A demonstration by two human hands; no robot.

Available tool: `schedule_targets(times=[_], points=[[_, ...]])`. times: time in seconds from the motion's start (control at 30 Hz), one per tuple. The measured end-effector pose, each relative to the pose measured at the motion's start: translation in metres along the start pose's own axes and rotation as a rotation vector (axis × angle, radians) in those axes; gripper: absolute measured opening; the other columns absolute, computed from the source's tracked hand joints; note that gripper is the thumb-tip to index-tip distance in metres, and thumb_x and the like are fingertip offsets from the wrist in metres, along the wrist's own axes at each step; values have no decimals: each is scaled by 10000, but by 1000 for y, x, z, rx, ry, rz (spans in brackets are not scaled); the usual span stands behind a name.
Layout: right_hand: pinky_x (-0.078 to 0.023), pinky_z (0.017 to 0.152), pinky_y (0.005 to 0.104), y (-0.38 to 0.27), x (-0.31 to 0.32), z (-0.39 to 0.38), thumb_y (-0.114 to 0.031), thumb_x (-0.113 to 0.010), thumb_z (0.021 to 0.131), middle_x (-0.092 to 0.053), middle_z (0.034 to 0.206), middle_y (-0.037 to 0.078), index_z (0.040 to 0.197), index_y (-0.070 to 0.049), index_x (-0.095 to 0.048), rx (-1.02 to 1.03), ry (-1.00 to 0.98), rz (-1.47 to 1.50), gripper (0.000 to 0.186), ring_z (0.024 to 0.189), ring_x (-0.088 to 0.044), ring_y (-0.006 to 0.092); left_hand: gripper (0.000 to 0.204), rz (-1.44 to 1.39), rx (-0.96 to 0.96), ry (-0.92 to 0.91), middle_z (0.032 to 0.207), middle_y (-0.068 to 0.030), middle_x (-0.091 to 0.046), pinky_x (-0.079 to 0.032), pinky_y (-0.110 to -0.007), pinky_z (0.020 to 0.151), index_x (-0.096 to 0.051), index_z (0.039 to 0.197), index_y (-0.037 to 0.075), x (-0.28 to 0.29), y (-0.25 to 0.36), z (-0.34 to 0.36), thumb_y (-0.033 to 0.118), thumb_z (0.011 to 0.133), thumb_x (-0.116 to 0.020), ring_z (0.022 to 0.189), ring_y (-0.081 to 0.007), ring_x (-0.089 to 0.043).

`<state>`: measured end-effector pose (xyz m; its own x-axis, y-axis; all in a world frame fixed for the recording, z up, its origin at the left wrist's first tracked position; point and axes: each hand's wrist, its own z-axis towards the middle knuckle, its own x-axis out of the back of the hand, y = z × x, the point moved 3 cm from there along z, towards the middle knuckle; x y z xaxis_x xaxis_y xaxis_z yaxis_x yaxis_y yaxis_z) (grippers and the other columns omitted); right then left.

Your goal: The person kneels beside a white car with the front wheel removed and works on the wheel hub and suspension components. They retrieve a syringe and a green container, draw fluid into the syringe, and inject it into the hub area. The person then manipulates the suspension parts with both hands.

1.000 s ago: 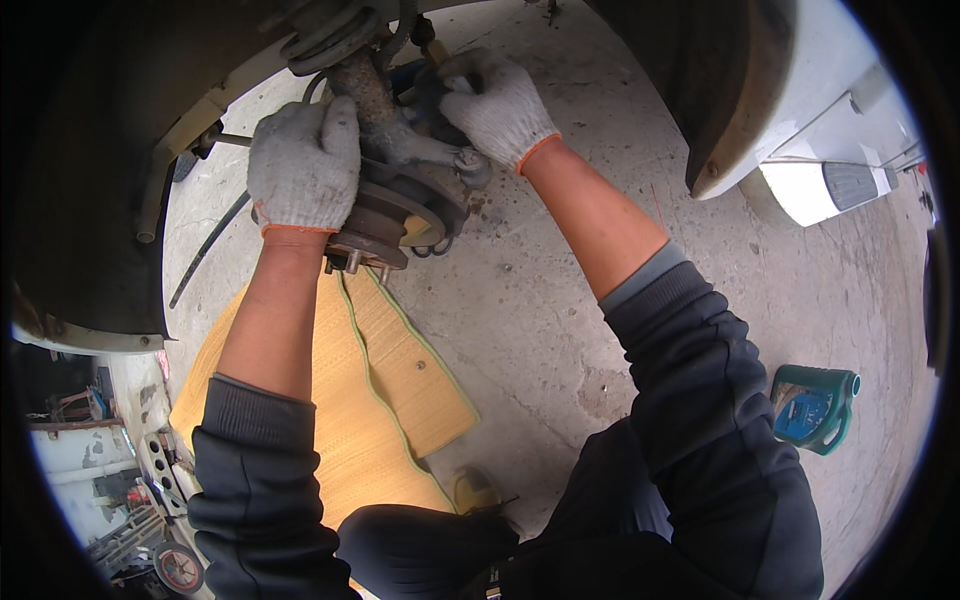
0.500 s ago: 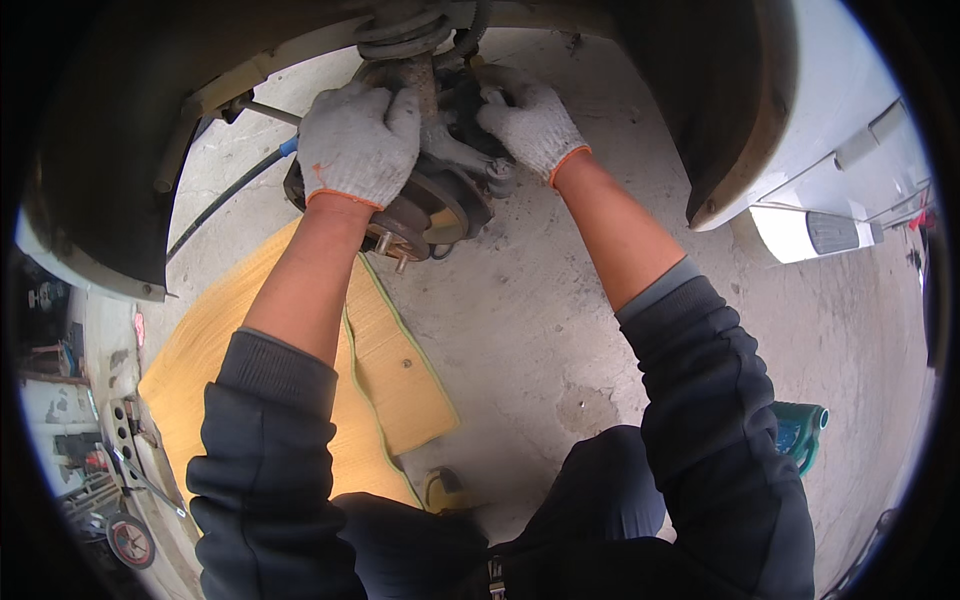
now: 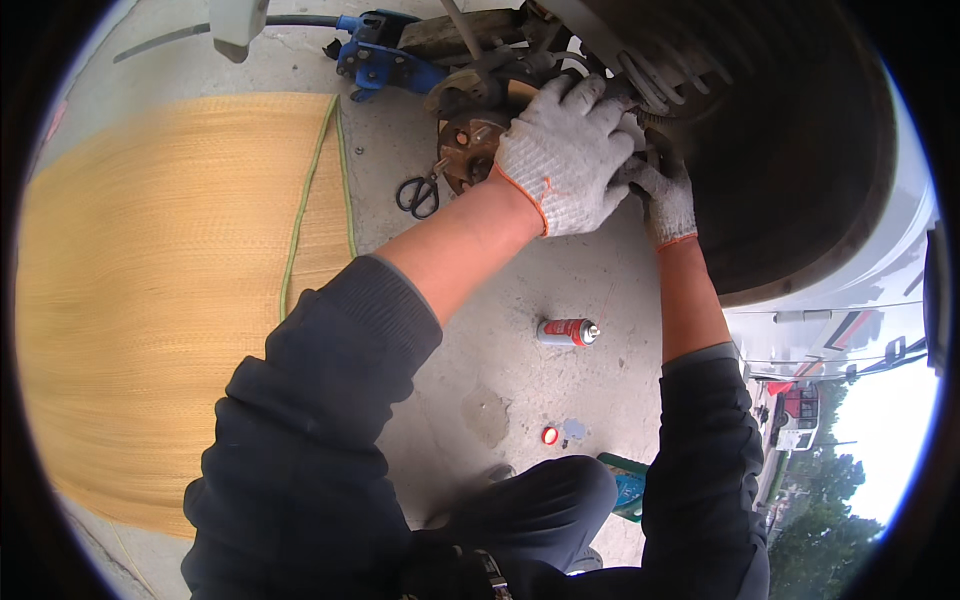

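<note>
My left hand [image 3: 575,160], in a white knit glove with an orange cuff, reaches over the brake and hub assembly, its fingers bent around a part hidden beneath it. My right hand [image 3: 670,200], gloved the same way, is close beside it with fingers curled in at the suspension, under the coil spring [image 3: 655,85]. What either hand grips is covered by the gloves. The rusty wheel hub [image 3: 470,145] with its studs shows left of my left wrist. Black-handled scissors [image 3: 418,197] are at the hub's lower left edge.
The dark wheel arch [image 3: 800,170] curves around my right hand. A blue jack [image 3: 375,60] stands behind the hub. A woven straw mat [image 3: 160,300] covers the floor at left. A spray can [image 3: 567,332], a red cap [image 3: 549,435] and a green container [image 3: 627,487] are near my knee.
The view has turned, so the hub and wheel arch appear tilted and farther right. My hands, earlier apart on both sides of the strut, are now close together. Scissors and spray can show now.
</note>
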<state>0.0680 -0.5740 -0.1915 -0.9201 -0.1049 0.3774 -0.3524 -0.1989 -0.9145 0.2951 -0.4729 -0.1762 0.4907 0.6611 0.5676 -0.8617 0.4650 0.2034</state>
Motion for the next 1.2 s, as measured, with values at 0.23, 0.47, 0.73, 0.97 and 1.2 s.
schedule_targets(times=[0.23, 0.47, 0.73, 0.97, 1.2], points=[[-564, 935, 314, 3, -2, 12, -161, -571, 1076, -709, 1325, 100, 1479, -28, -593, -110, -11, -182, 425, 1168, -684, 173, 378, -121, -28, -53, 1357, -113, -671, -385, -498, 1204, -765, 1145, 119, -5, -9, -15, 409, 903, -753, 1412, -339, -528], [-509, 1063, 317, 62, 33, 62, -147, -592, 1059, -717, 1375, 112, 1414, -5, -649, -16, -40, -306, 387, 1230, -678, 229, 326, -190, 9, 73, 1273, -97, -689, -401, -481, 1184, -765, 1085, 110, -15, -8, -17, 339, 853, -753, 1359, -311, -553], [-500, 1074, 318, 118, 25, 108, -242, -557, 1107, -672, 1372, 84, 1436, -53, -604, 369, -142, -803, 382, 1252, -637, 224, 324, -177, 23, 151, 1367, -94, -686, -427, -476, 1173, -762, 1060, 126, -15, -9, -15, 331, 811, -790, 1352, -303, -564], [-527, 974, 317, 139, 14, 152, -135, -648, 1057, -648, 1340, 54, 1370, -114, -644, -27, -119, 373, 314, 1208, -616, 173, 311, -114, 12, 67, 1356, -76, -696, -437, -483, 1173, -784, 1114, 145, -16, -3, -14, 322, 859, -791, 1371, -300, -581], [-486, 900, 302, 121, -5, 143, -170, -617, 1033, -662, 1395, 10, 1394, -145, -631, -22, -181, 702, 362, 1296, -616, 167, 410, -67, 20, 108, 1253, -95, -697, -522, -485, 989, -757, 1129, 146, -14, 6, -13, 298, 754, -826, 1214, -351, -631]])
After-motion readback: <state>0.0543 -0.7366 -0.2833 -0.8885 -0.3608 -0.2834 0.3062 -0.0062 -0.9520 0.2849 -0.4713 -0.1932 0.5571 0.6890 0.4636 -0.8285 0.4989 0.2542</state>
